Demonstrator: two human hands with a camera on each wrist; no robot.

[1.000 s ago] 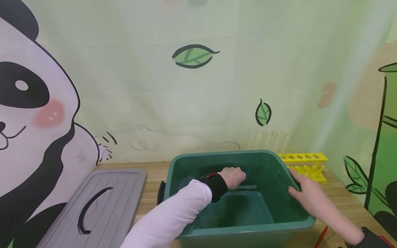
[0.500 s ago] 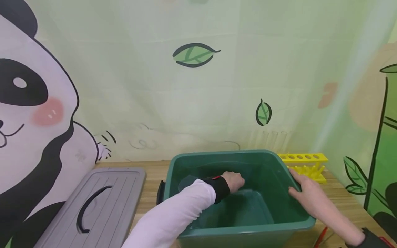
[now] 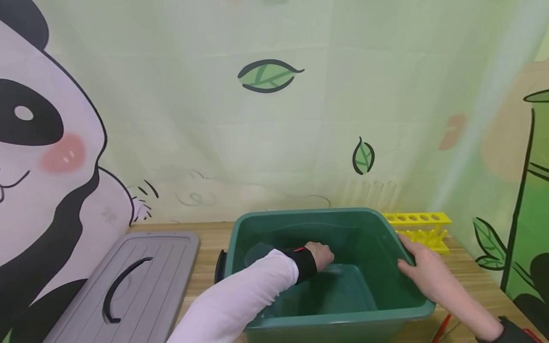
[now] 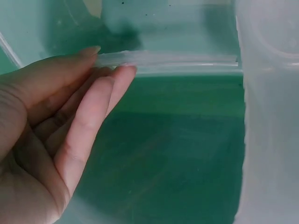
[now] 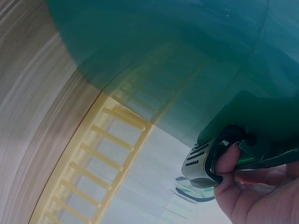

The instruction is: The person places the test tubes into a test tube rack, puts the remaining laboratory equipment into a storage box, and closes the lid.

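My left hand (image 3: 319, 256) reaches down inside the green bin (image 3: 334, 317). Thumb and fingertips of that hand (image 4: 70, 112) pinch the end of a thin clear tube (image 4: 187, 60) in the left wrist view; the tube is hidden in the head view. Beside it there stands a translucent object (image 4: 271, 130). My right hand (image 3: 433, 271) grips the bin's right rim. In the right wrist view, the fingers of this hand (image 5: 261, 196) curl at a grey-and-black clip (image 5: 201, 163) on the bin's edge.
A grey lid (image 3: 158, 281) with a black handle lies left of the bin on the wooden table (image 3: 210, 247). A yellow rack (image 3: 429, 219) stands behind the bin's right side, with clear tubes upright near it. A red item (image 3: 442, 328) lies at the front right.
My left hand has moved slightly down and left inside the bin, and the clear tube that showed beside it a second ago is hidden in the head view. My right hand stays on the rim.
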